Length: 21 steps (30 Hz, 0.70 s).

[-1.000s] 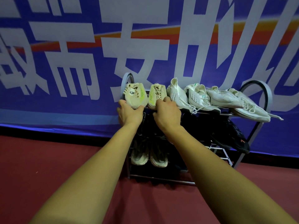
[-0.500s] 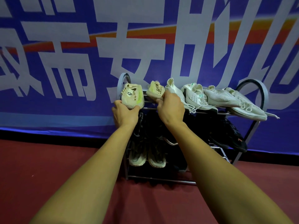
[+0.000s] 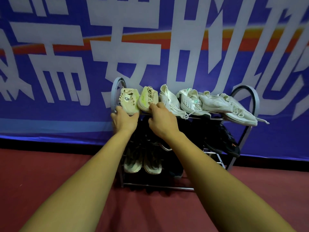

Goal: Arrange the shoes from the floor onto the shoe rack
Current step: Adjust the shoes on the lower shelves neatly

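A pair of beige shoes with yellow-green accents lies at the left end of the shoe rack's (image 3: 255,99) top tier, toes toward the banner. My left hand (image 3: 124,121) grips the heel of the left beige shoe (image 3: 128,100). My right hand (image 3: 163,120) holds the heel of the right beige shoe (image 3: 148,98) with curled fingers. Several white sneakers (image 3: 215,102) fill the remainder of that tier to the right.
Black shoes (image 3: 224,143) sit on the middle tier and a pair of olive-beige sneakers (image 3: 142,163) on the bottom one. The rack stands on a dark red floor (image 3: 50,173) against a blue banner (image 3: 50,114) with large white characters.
Half a second ago the right beige shoe was lifted and set further back; now it lies lower, close beside the left one. Both hands stay on the heels.
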Tool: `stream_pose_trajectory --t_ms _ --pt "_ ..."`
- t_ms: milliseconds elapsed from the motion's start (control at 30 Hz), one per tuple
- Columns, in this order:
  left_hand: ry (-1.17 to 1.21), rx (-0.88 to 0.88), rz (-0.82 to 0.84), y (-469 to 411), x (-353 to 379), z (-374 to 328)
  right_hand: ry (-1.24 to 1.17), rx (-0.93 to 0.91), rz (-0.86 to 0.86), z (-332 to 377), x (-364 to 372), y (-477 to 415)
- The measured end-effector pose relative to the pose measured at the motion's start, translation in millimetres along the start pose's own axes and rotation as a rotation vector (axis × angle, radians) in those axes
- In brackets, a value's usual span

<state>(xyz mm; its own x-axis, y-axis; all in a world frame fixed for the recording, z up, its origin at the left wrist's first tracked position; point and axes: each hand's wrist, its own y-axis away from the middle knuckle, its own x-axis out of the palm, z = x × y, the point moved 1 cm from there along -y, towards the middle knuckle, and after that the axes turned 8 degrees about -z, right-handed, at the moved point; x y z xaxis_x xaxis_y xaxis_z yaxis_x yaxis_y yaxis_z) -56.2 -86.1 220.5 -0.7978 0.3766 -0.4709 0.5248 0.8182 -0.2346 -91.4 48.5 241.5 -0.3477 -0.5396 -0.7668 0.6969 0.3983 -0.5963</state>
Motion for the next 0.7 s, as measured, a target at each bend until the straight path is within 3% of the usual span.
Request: stream_pose_trajectory --t_ms 267,400,567,700 --pt "-0.207 0.175 0.008 27 -10 -22 -0.013 -0.004 -0.026 -24 -31 10" --pt "-0.228 0.390 0.076 42 -10 -35 0.016 -0.006 -0.067 -37 -46 17" --pt "-0.237 0.714 0.165 59 -1 -54 0.166 0.159 -0.122 -72 -64 26" --pt "-0.318 0.829 0.192 66 19 -54 0.245 0.209 -0.123 -99 -68 33"
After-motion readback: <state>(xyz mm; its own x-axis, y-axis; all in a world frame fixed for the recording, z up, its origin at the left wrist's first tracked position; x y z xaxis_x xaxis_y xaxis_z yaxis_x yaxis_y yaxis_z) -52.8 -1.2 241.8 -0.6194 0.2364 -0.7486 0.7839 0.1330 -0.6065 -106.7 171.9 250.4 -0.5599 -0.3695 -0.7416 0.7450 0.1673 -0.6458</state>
